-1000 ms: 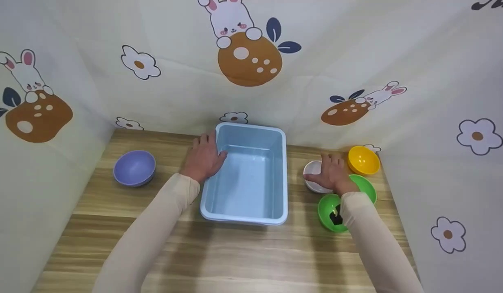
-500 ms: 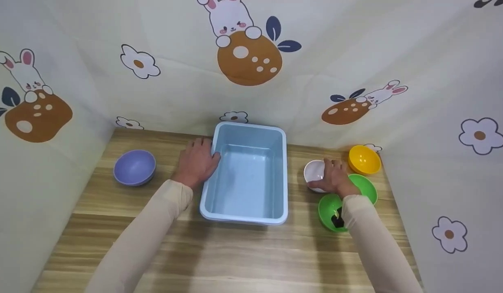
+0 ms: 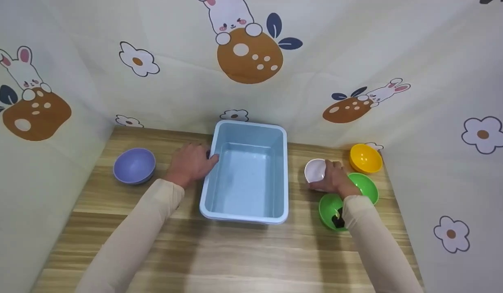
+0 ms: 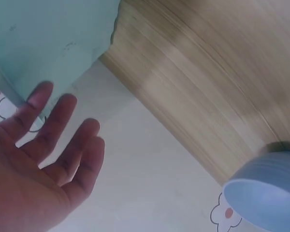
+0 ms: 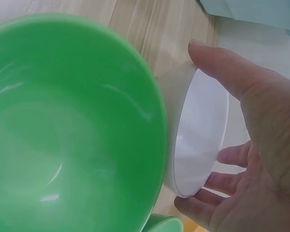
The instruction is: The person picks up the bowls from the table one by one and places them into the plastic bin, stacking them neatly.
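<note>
My left hand (image 3: 190,163) is at the left rim of a light blue plastic bin (image 3: 284,175), its thumb over the rim. In the left wrist view its fingers (image 4: 58,118) are spread and slightly bent beside the bin's outer wall (image 4: 63,34). My right hand (image 3: 334,179) holds a small white bowl (image 3: 314,170). The right wrist view has the thumb at one side of the white bowl (image 5: 200,130) and the fingers at the opposite side. A green bowl (image 5: 77,125) stands close by, hiding part of the white one.
A purple bowl (image 3: 134,165) stands at the left of the wooden table (image 3: 243,256). A yellow bowl (image 3: 365,158) and two green bowls, one at the back (image 3: 366,187) and one in front (image 3: 328,209), stand at the right. Patterned cloth (image 3: 174,89) surrounds the table.
My left hand has drawn left and slightly nearer along the bin's rim. My right hand has closed in from over the white bowl to its right side. The bowls have barely moved.
</note>
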Motion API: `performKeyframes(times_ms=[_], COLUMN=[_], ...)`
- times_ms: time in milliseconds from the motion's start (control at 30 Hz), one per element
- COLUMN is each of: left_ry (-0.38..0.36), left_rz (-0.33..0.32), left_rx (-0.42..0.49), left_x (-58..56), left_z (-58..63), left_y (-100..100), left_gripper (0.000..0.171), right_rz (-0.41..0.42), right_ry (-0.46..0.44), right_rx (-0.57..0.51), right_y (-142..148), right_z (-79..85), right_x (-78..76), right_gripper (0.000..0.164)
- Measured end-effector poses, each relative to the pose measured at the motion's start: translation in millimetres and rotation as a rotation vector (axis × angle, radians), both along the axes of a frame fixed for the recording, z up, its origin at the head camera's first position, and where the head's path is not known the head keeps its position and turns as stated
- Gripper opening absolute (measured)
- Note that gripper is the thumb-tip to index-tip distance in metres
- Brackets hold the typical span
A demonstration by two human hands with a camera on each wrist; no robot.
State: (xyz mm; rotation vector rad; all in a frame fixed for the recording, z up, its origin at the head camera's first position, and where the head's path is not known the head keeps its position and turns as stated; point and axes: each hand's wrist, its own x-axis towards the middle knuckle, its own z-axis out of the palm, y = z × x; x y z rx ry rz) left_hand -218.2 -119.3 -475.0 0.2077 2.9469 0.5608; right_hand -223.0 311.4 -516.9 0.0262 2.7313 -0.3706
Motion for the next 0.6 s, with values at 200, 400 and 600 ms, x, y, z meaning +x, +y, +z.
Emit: performKeyframes(times_ms=[200, 400, 600], left_ry=[-0.07, -0.1, -0.05], left_rz=[0.003, 0.025, 0.01], left_rx=[0.034, 0.058, 0.037], left_x=[-2.8, -1.0, 1.7], left_z=[-1.1, -1.6, -5.0], left_y=[-2.5, -2.7, -0.4], left_gripper=[0.049, 0.048, 0.039], right_rz=[-0.02, -0.028, -0.054], right_ry=[-0.037, -0.06, -0.109], right_rx=[-0.019, -0.018, -0.018], right_y=[-0.2, -2.0, -4.9], right_z=[1.4, 3.5, 3.3], right_x=[-2.0, -3.6, -5.2], right_gripper=[0.122, 0.124, 0.123])
